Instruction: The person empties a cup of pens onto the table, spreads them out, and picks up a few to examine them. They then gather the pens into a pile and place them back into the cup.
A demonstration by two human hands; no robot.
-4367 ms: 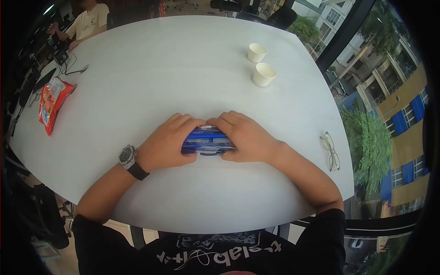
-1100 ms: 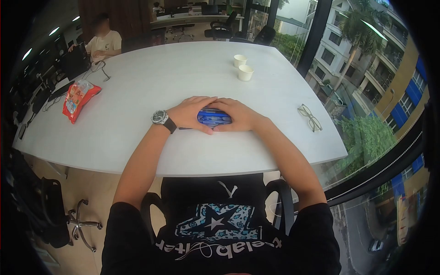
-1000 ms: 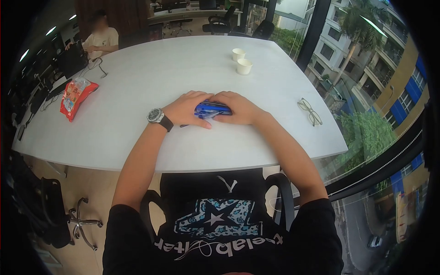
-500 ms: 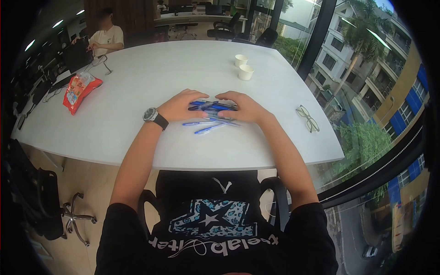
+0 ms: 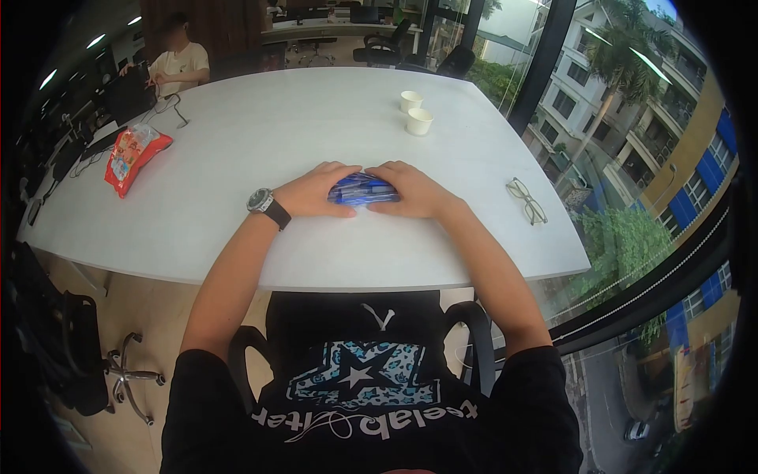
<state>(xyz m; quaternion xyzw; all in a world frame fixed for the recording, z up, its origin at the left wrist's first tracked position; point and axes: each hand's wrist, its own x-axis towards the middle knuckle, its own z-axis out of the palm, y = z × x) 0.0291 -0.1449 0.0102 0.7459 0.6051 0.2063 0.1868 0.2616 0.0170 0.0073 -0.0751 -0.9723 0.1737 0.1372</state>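
A bundle of blue and clear pens point(image 5: 363, 189) lies on the white table point(image 5: 260, 150) in front of me, lengthwise between my palms. My left hand point(image 5: 320, 189) curves round the left ends of the pens, its thumb low on the near side. Round the right ends my right hand point(image 5: 409, 189) is cupped the same way. The fingertips of both hands nearly meet at the far side. The pen ends are hidden in the palms. A dark watch point(image 5: 268, 207) is on my left wrist.
Two white paper cups point(image 5: 419, 122) stand farther back. Glasses point(image 5: 527, 201) lie to the right, near the window. A red snack bag point(image 5: 134, 158) is at the left. Behind it, a person point(image 5: 181, 67) sits at the far left edge of the table.
The loose pens that lay spread on the near side are now gathered in with the bundle. Both hands have closed in around the pens, their thumbs lower on the near side.
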